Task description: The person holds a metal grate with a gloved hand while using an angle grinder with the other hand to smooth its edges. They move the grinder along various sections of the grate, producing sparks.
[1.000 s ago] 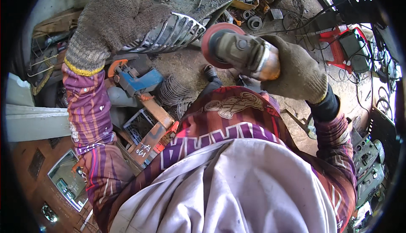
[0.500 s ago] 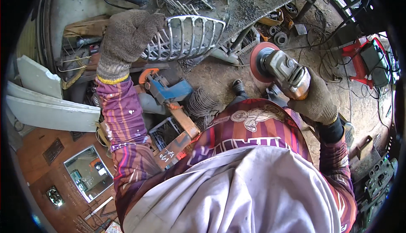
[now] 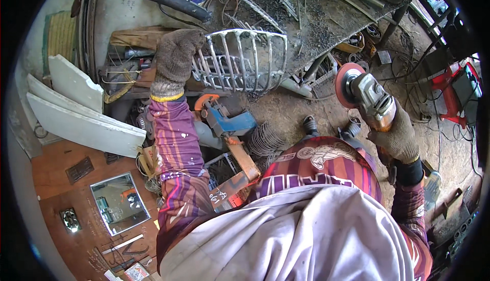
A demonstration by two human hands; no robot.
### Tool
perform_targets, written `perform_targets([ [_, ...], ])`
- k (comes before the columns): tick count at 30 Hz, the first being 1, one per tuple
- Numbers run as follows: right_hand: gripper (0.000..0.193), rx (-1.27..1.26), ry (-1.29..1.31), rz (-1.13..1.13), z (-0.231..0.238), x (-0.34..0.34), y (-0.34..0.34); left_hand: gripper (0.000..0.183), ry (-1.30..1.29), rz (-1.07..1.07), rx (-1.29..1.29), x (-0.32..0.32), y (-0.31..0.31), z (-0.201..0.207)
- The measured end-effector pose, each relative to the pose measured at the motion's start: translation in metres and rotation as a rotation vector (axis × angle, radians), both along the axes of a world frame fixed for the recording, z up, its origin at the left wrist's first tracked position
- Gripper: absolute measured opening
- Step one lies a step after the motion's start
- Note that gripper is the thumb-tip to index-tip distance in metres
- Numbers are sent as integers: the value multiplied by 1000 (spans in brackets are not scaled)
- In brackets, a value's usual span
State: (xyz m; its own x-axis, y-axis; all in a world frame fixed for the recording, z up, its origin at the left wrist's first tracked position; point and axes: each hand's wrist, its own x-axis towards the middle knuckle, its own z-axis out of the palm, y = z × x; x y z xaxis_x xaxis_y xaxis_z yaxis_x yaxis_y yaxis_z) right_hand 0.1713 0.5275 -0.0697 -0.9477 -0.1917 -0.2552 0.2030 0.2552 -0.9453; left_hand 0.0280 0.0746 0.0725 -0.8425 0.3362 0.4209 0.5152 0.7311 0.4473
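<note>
In a grey-brown knitted glove with a yellow cuff, my left hand (image 3: 178,59) is closed on the left end of a curved metal grille (image 3: 255,59). The grille is a welded cage of pale bars and sits at the near edge of the dirty workbench (image 3: 326,38). My right hand (image 3: 395,135), gloved too, grips an angle grinder (image 3: 375,100) by its body, out to the right over the floor. A reddish round disc (image 3: 347,84) is fitted to the grinder's head. The disc is well apart from the grille.
Thin metal rods (image 3: 260,10) and a dark pipe (image 3: 176,4) lie on the bench. Below my left arm stands a blue and orange clamp-like tool (image 3: 229,125) beside coiled wire (image 3: 265,138). Pale curved panels (image 3: 84,120) lean at left. A red machine (image 3: 451,97) and cables occupy the right.
The whole view has shifted, so bench, grille and hands appear further right and lower. The grille looks turned slightly, its bars facing me more. Both hands keep their hold.
</note>
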Motion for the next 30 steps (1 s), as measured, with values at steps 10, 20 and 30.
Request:
perform_targets([
  [10,70,66,-2,-109,-8,2,19,9,161,-479,-796,-106,58,12],
  [20,74,-36,54,-252,-12,2,43,52,-67,134,-620,-123,139,-42],
  [30,75,-162,58,-337,-22,0,61,41,-25,480,-235,1,116,-36],
])
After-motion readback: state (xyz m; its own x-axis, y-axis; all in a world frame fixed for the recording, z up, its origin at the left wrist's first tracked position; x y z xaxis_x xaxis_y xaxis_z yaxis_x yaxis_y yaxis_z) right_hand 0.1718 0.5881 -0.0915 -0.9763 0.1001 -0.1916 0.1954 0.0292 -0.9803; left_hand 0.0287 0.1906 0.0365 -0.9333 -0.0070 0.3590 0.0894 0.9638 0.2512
